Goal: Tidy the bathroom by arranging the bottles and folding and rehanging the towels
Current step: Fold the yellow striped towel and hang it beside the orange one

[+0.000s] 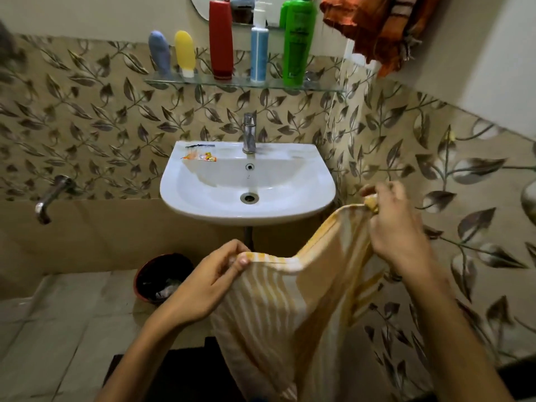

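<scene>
A yellow-and-white striped towel [293, 309] hangs in front of me, below the sink. My left hand [208, 282] pinches its upper left edge. My right hand [397, 227] grips the upper right corner, held higher, so the top edge slopes up to the right. On the glass shelf [324, 87] above the sink stand several bottles in a row: a blue-grey tube [159, 52], a yellow tube [185, 53], a red bottle [221, 39], a blue pump bottle [259, 50] and a green bottle [298, 39]. An orange towel [374, 27] hangs bunched at the upper right.
A white sink [200, 204] with a chrome tap [249, 134] is fixed to the leaf-patterned tile wall; small wrappers [200, 156] lie on its left rim. A dark red bin [162, 277] stands on the floor below. A wall tap [52, 195] sticks out at the left.
</scene>
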Available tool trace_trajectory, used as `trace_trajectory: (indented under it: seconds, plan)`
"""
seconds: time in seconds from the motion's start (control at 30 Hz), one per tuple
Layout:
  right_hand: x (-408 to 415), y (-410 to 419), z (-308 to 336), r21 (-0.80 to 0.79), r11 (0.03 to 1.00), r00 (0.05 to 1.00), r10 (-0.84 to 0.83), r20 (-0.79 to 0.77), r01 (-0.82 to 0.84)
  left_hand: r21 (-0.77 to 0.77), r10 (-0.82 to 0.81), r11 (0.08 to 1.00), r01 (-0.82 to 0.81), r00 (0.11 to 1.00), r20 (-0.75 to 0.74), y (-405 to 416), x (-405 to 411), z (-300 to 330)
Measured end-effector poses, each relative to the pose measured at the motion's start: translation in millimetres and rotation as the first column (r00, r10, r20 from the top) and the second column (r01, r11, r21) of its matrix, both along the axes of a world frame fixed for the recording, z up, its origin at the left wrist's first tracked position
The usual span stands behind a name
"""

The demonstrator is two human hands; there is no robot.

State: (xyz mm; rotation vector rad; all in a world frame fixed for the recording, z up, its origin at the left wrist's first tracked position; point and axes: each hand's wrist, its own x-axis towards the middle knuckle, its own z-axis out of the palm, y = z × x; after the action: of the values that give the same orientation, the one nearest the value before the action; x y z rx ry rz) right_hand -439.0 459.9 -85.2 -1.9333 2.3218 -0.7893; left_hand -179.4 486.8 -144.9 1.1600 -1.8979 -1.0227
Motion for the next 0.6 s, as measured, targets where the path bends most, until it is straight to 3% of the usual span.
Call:
trace_trajectory:
  seconds: [0.07,0.17,0.23,0.3,0.4,0.53,0.6]
  plan:
    - [17.3,12.1,-10.0,0.091,0.964,0.962,0.237,0.134,-0.25,-0.076,0.004,0.997,-0.004,1.0,-0.01,4.6,-7.9,7.7]
    - [48.8,30.1,-25.3,0.148,0.698,0.705,0.646,0.293,-0.701,-0.159,-0.028,0.987,0.022,0.999,-0.037,4.7,-17.7,18.8]
    - [59.6,33.3,-33.0,0.18,0.579,0.602,0.716,0.355,-0.795,-0.2,-0.033,0.979,0.024,0.999,-0.039,1.7,-18.5,24.2]
    - [63.8,30.5,-32.1,0.121,0.626,0.62,0.691,0.372,-0.77,-0.195,-0.049,0.98,0.039,0.998,-0.046,-1.3,-15.9,24.6]
    - [60.6,24.7,-25.8,-0.082,0.739,0.676,0.65,0.349,-0.668,-0.06,-0.096,0.994,0.09,0.991,-0.098,-4.0,-13.3,16.8]
    - [51.2,20.1,-15.0,-0.258,0.803,0.713,0.595,0.37,-0.537,0.176,-0.209,0.951,0.254,0.948,-0.24,-2.7,-8.0,-0.9]
    - [39.9,16.1,-6.4,-0.327,0.836,0.759,0.541,0.361,-0.44,0.201,-0.223,0.941,0.273,0.945,-0.24,-0.4,-3.9,-8.7]
